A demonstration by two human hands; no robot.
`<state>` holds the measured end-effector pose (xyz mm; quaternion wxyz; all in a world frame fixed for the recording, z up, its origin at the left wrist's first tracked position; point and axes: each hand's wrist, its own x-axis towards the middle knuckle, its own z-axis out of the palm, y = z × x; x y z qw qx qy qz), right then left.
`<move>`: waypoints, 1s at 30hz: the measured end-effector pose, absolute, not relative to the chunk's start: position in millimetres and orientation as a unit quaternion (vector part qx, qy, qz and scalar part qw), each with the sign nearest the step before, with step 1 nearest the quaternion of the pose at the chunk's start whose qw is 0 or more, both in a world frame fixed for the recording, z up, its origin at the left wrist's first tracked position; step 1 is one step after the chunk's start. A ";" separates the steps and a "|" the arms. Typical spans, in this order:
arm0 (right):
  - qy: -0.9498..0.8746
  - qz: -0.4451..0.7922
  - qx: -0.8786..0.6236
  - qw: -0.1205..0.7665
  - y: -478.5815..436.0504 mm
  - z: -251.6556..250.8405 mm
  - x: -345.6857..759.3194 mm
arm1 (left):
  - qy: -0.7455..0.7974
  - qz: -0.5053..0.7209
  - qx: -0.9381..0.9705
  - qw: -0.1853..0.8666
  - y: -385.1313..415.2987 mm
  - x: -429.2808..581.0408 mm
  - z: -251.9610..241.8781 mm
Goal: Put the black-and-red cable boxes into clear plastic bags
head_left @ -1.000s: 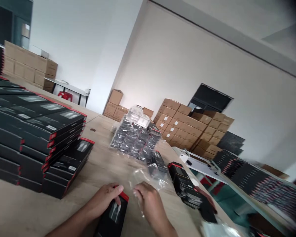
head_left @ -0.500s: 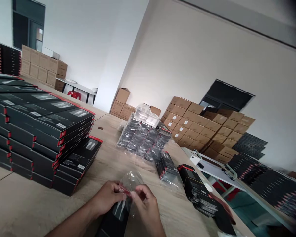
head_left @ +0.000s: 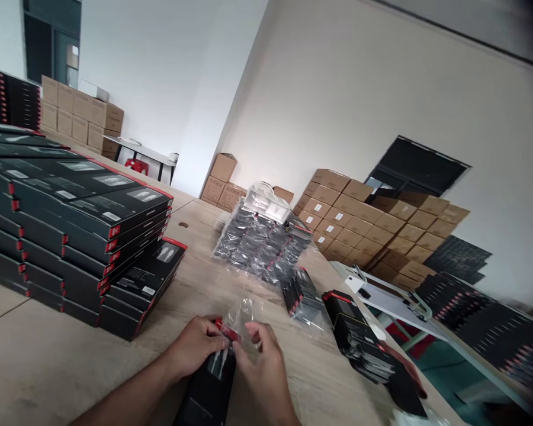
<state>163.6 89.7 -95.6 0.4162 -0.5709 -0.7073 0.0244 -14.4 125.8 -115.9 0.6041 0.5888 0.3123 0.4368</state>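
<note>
My left hand (head_left: 199,346) is closed around the upper left edge of a slim black box (head_left: 211,381) with a red end (head_left: 228,331) and a picture of white plugs. The box lies tilted in front of me, its near end cut off by the frame. A clear plastic piece (head_left: 247,309), perhaps a bag, sticks out past the red end; its exact shape is blurred. My right hand (head_left: 264,361) is at the box's right edge, thumb touching near the red end. Its fingers are bent and apart from the thumb, beside the plastic.
Stacked black boxes (head_left: 84,236) stand on the wooden table (head_left: 199,284) at left. Plastic-wrapped packs (head_left: 262,242) with a white tray (head_left: 266,204) sit ahead. Flattened black cartons (head_left: 350,325) and a bagged bundle (head_left: 304,296) lie right. Brown cartons (head_left: 350,213) line the wall.
My right fingers have spread away from the thumb and the red end. More of the red end now shows. My left hand keeps its grip; the view has shifted slightly.
</note>
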 end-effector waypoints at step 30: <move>-0.744 0.019 -0.537 0.398 82.8 -100.3 151.9 | 0.299 0.427 0.670 0.529 109.3 -13.8 -101.6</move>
